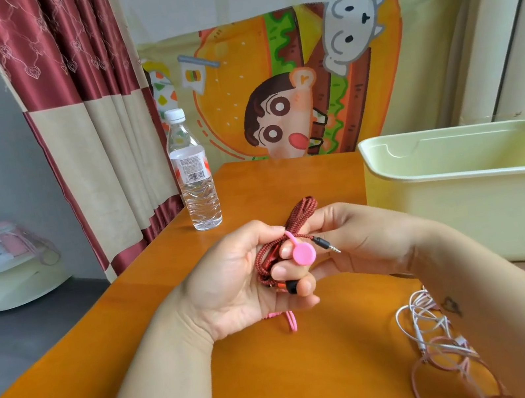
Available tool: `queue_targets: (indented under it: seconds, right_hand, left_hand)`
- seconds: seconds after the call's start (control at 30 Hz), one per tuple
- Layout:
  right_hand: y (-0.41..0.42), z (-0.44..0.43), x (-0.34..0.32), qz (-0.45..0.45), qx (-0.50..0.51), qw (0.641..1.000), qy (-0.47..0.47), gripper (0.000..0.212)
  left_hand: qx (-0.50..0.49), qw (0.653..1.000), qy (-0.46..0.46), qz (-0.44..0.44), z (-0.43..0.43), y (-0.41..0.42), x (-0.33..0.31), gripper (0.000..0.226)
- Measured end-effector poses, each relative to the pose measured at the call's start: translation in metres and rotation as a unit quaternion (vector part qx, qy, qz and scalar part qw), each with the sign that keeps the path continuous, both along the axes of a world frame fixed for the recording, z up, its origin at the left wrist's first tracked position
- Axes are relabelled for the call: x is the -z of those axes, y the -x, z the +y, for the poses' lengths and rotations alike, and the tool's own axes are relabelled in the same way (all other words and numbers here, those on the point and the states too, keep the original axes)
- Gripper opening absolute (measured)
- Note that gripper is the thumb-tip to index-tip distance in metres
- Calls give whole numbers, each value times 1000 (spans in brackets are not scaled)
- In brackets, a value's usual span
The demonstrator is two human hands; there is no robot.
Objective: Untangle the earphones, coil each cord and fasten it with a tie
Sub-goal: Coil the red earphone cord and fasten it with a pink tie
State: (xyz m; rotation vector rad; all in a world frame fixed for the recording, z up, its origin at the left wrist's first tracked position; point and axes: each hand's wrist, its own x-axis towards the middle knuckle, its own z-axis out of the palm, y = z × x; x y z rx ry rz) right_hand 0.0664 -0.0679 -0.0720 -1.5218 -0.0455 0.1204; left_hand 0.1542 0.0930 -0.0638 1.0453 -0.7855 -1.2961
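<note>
Tangle (430, 327): white and pale pink cords heaped on the table (285, 386) at its near right, partly under the right forearm.
Pink cord (291, 322): a short loop on the wood, showing just below the left hand.
Left hand (233, 283): palm up above mid-table, fingers curled round the red cord, thumb on the tie's strap.
Right hand (358, 238): meets the left from the right, its thumb and fingers closed on the same bundle; the fingertips are hidden behind it.
Red cord (301, 209): a braided coil held off the table between both hands, its long axis running near-left to far-right, the loop end sticking out past the fingers toward the far edge.
Tie (303, 252): pink, round tab facing up, strap across the coil.
Plug (326, 244): juts from the coil, pointing right.
Bin (462, 200): pale green and open-topped, at the right edge; inner walls show, floor hidden.
Bottle (194, 175): clear, capped, upright, holding water, by the far left edge.
Room: bare wood lies below the hands to the near edge, and between bottle and bin.
</note>
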Motion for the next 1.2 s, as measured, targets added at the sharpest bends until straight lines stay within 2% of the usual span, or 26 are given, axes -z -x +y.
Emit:
queue_targets:
  seconds: [0.27, 0.43, 0.6, 0.77, 0.97, 1.07, 1.2]
  right_hand:
    - [-10, 10, 13, -9, 71, 996, 51, 17]
    - [-9, 11, 12, -11, 57, 996, 61, 35]
    - [-9, 15, 14, -20, 76, 996, 42, 20]
    - [-11, 13, 15, -40, 116, 992, 22, 30]
    - [-14, 16, 13, -52, 178, 982, 44, 25]
    - [-15, 20, 13, -42, 205, 977, 32, 29]
    - [-17, 24, 13, -20, 235, 972, -3, 32]
  left_hand:
    - [-140, 980, -92, -109, 5, -7, 1, 36]
    - [-146, 971, -120, -147, 5, -8, 1, 36]
    - [-134, 966, -136, -177, 6, -8, 1, 38]
    - [-145, 966, -137, -165, 6, -8, 0, 38]
    - [-165, 959, -130, -191, 2, -7, 2, 35]
    - [-181, 942, -113, -258, 1, -4, 4, 34]
    - [-215, 897, -104, -371, -3, -4, 7, 35]
